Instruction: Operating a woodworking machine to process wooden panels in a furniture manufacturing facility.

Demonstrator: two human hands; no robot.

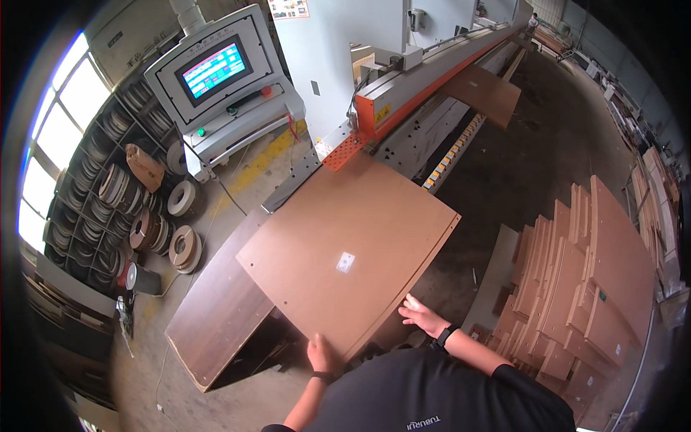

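Note:
A large brown board with a small white label and a few holes near its edges lies flat in front of me. Its far end sits at the orange front of a long edge-banding machine. My left hand is closed round the board's near left edge, part of its fingers hidden by the board. Beside the near right edge, my right hand has its fingers stretched out, their tips at the edge. Under the board's left side stands a dark wooden table.
A control console with a lit screen stands at the far left. Rolls of edge banding fill racks and floor on the left. Stacked brown boards rise on my right. Another brown board lies farther along the machine's roller rail.

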